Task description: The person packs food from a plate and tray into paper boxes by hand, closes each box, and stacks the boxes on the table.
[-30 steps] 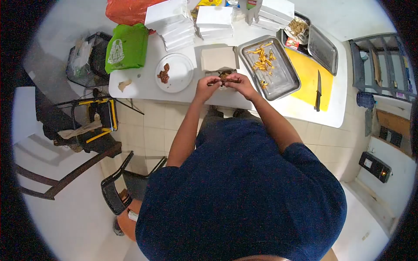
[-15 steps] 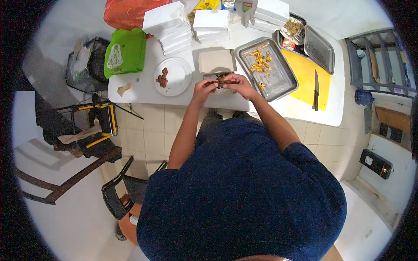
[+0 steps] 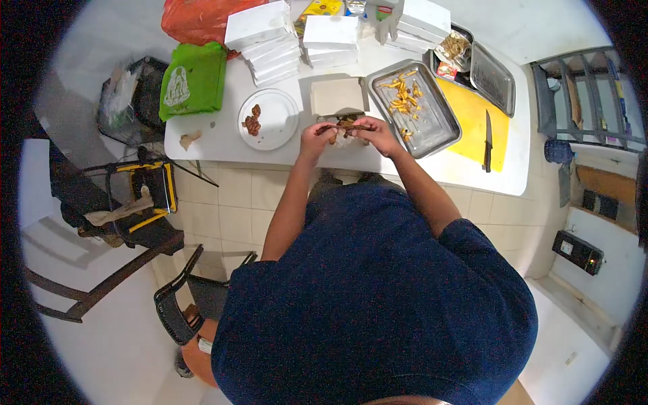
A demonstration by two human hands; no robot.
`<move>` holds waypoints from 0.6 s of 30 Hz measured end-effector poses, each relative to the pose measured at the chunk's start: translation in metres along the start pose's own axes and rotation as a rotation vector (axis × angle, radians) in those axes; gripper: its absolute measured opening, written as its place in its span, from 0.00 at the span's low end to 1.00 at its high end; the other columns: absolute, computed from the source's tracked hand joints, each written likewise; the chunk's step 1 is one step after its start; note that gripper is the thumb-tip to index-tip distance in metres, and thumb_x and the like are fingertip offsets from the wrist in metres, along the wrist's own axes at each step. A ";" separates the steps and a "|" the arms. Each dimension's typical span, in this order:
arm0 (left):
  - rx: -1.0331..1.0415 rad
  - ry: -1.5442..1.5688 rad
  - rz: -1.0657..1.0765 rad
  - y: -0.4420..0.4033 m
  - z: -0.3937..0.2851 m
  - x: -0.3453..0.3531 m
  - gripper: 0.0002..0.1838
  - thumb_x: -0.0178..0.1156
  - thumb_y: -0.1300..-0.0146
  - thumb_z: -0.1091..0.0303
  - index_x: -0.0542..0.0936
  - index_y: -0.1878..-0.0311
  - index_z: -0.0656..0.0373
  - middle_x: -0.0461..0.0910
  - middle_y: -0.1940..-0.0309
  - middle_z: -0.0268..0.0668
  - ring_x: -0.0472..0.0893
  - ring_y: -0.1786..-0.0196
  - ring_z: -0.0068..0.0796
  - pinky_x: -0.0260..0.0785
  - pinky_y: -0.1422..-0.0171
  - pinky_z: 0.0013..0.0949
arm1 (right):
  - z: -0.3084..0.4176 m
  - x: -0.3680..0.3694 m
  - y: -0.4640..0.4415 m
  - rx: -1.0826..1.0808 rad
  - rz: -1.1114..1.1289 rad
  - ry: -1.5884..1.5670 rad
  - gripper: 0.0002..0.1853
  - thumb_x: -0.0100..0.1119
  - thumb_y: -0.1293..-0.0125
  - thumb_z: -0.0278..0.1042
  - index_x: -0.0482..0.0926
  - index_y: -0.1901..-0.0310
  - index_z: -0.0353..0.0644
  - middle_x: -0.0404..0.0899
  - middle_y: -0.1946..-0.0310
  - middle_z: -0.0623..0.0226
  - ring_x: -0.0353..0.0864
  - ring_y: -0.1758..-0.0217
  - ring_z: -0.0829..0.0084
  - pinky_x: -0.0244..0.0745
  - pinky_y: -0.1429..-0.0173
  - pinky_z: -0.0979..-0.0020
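Over the front of an open takeaway box (image 3: 337, 98), my left hand (image 3: 316, 140) and my right hand (image 3: 379, 136) pinch the two ends of a dark brown strip of food (image 3: 347, 127), perhaps cooked meat. The strip stretches level between my fingertips. Brown food lies in the box beneath it, partly covered by my hands. To the left, a round white plate (image 3: 280, 118) carries several reddish-brown pieces of food (image 3: 252, 124). On the right, a metal tray (image 3: 432, 138) bears fries (image 3: 403, 101), close to my right hand.
White boxes (image 3: 260, 23) stand in stacks along the back. A knife (image 3: 488, 142) lies on a yellow cutting board (image 3: 466, 138) at right, near a lidded metal container (image 3: 493, 77). A green bag (image 3: 194, 81) sits at the table's left; a chair (image 3: 179, 304) stands behind.
My hands have drawn slightly apart, showing more of the brown strip between them. The view has shifted a little; everything on the table stays put.
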State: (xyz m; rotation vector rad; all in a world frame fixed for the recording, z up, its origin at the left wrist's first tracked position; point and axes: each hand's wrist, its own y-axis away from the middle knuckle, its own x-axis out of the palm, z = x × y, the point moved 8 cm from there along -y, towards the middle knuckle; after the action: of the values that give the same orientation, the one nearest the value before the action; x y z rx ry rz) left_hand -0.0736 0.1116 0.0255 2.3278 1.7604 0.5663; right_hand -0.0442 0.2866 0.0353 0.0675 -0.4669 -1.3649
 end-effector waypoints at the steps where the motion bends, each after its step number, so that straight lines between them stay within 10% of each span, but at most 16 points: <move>1: 0.003 0.029 -0.001 0.000 -0.002 -0.003 0.10 0.66 0.43 0.72 0.82 0.59 0.65 0.81 0.69 0.30 0.76 0.68 0.17 0.69 0.63 0.22 | -0.002 -0.007 0.000 0.019 -0.007 0.001 0.11 0.65 0.42 0.23 0.79 0.58 0.42 0.82 0.62 0.71 0.79 0.59 0.80 0.73 0.53 0.76; 18: -0.084 0.010 -0.265 -0.001 0.012 -0.109 0.14 0.67 0.41 0.63 0.84 0.55 0.58 0.83 0.62 0.28 0.77 0.60 0.16 0.69 0.59 0.24 | -0.029 0.002 -0.031 -0.128 -0.225 0.597 0.10 0.67 0.46 0.24 0.80 0.62 0.37 0.82 0.68 0.66 0.79 0.59 0.75 0.74 0.52 0.72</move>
State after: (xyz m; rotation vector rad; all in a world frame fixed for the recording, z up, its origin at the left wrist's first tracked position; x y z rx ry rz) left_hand -0.0948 0.0088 -0.0069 1.9968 1.9663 0.5943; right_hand -0.0626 0.2717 -0.0004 0.4197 0.1345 -1.5095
